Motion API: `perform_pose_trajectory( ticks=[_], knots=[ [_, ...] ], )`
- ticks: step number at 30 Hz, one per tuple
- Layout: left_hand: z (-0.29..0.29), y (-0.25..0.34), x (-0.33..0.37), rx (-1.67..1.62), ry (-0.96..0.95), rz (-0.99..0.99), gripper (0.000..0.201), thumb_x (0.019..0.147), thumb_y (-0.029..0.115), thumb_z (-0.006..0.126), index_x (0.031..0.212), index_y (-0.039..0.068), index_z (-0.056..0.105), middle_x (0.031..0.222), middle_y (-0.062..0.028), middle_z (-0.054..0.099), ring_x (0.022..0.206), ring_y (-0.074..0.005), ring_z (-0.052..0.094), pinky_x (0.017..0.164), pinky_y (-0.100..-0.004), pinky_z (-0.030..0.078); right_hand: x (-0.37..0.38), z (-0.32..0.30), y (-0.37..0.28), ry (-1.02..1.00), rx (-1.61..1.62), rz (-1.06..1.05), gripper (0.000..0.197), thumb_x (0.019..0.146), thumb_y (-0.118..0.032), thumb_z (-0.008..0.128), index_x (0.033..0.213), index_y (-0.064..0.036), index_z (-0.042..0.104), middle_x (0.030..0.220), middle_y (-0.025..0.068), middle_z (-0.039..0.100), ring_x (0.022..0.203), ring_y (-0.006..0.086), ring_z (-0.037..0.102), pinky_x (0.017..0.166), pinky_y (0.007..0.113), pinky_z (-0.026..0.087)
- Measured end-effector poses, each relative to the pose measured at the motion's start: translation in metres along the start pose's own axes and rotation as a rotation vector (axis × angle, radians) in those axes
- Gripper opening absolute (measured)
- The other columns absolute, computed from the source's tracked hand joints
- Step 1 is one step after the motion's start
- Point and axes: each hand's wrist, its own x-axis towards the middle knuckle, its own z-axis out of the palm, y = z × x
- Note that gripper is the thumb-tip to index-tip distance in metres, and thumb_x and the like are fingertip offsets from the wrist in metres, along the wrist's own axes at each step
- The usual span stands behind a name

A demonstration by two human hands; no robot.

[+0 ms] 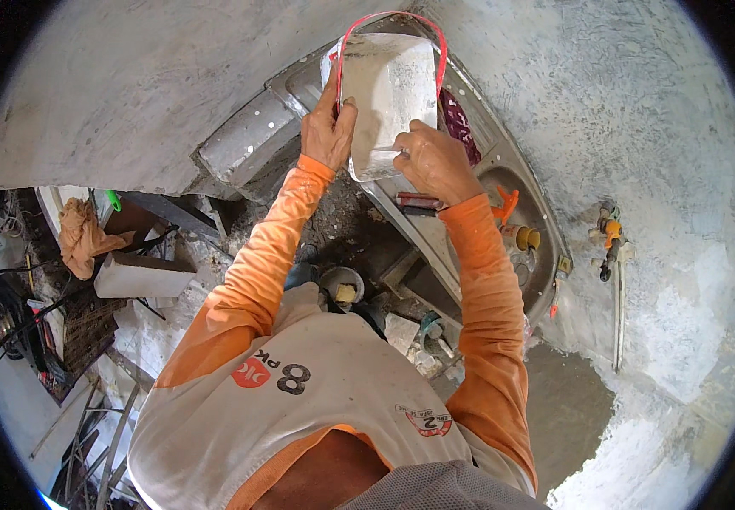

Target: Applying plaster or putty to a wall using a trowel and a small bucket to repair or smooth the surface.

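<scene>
The left hand [327, 134] clamps the left side of a white rectangular container [389, 93] above the steel sink [505, 160]; the right hand [437, 161] curls at its near-right edge — around what, I cannot tell. Beyond the red handle [445, 59], the wall [639, 127] looks close.

We see a chalky-white box-shaped bucket [393, 85] mottled with grey smears, its strap handle [446, 58] bright red. The sleeves [253, 255] are orange, paler where light falls, and the shirt [214, 416] is off-white with red and black prints. We find dull silver-grey on the sink [536, 200], a pale-flecked maroon packet [459, 127], a pale-yellow sponge [346, 293], a tan-orange cloth [83, 234], and a wall [639, 110] blotched grey and white.
</scene>
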Motion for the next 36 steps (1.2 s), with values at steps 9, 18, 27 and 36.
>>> perform_pose_trajectory(
  ticks=[9, 18, 27, 36],
  knots=[
    [0.001, -0.002, 0.004, 0.007, -0.011, 0.001, 0.062, 0.098, 0.025, 0.056, 0.158, 0.015, 0.043, 0.083, -0.0215, 0.066, 0.066, -0.0224, 0.061, 0.068, -0.0376, 0.053, 0.014, -0.011, 0.005, -0.034, 0.086, -0.082, 0.016, 0.081, -0.018, 0.070, 0.086, -0.0042, 0.073, 0.089, 0.0154, 0.065, 0.087, 0.0368, 0.067, 0.079, 0.047, 0.055],
    [-0.002, -0.002, 0.003, 0.050, 0.022, 0.011, 0.062, 0.097, 0.025, 0.055, 0.157, 0.016, 0.044, 0.081, -0.0229, 0.066, 0.064, -0.0281, 0.064, 0.066, -0.0406, 0.053, 0.042, 0.010, 0.024, 0.000, -0.036, 0.040, 0.018, 0.081, -0.021, 0.070, 0.090, -0.0051, 0.074, 0.095, 0.0161, 0.066, 0.093, 0.0374, 0.068, 0.083, 0.047, 0.055],
    [-0.002, -0.004, 0.005, 0.065, -0.009, -0.030, 0.061, 0.098, 0.028, 0.055, 0.156, 0.015, 0.044, 0.071, -0.0211, 0.060, 0.059, -0.0264, 0.060, 0.061, -0.0408, 0.051, 0.014, 0.018, 0.016, 0.086, 0.073, -0.070, 0.019, 0.083, -0.018, 0.070, 0.098, -0.0061, 0.071, 0.101, 0.0156, 0.065, 0.088, 0.0405, 0.068, 0.080, 0.048, 0.055],
    [-0.001, -0.004, 0.006, 0.049, 0.001, 0.008, 0.063, 0.097, 0.028, 0.055, 0.158, 0.017, 0.042, 0.071, -0.0214, 0.060, 0.059, -0.0293, 0.061, 0.063, -0.0417, 0.051, 0.029, 0.022, 0.005, 0.078, 0.108, 0.084, 0.020, 0.086, -0.014, 0.068, 0.101, -0.0012, 0.070, 0.091, 0.0261, 0.071, 0.089, 0.0449, 0.069, 0.079, 0.050, 0.054]
  ],
)
